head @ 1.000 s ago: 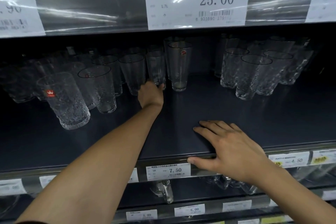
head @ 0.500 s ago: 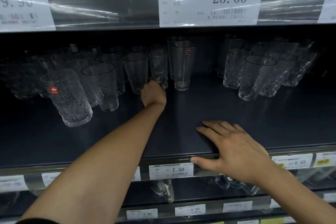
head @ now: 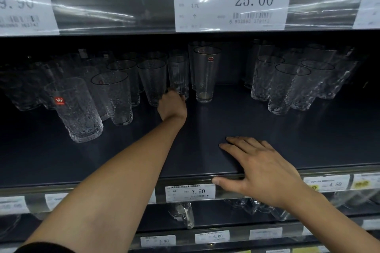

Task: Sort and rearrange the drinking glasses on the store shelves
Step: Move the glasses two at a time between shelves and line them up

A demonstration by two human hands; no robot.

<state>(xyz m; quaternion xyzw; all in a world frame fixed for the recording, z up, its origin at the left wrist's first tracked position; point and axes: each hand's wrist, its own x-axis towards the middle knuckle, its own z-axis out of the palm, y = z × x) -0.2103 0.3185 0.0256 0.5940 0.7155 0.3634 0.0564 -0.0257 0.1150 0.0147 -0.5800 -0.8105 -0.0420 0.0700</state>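
My left hand (head: 172, 105) reaches deep onto the dark shelf (head: 236, 129) and grips the base of a slim clear glass (head: 178, 74). A tapered glass (head: 152, 80) stands just left of it and a taller smooth glass with a red sticker (head: 205, 73) just right. My right hand (head: 261, 168) lies flat on the shelf's front edge, fingers straight, thumb over the rail. Textured glasses stand at the left, the nearest one (head: 75, 109) bearing a red label. A cluster of dimpled glasses (head: 292, 86) stands at the right.
The upper shelf rail carries a 25.00 price tag (head: 232, 4) close above the glass rims. A 7.50 tag (head: 190, 192) sits on the front rail. Lower shelves hold more glassware (head: 184, 213). Bare shelf surface lies between the two glass groups.
My left hand has shifted slightly and stays at the base of the slim glass. My right hand has not moved. The view has drifted a little.
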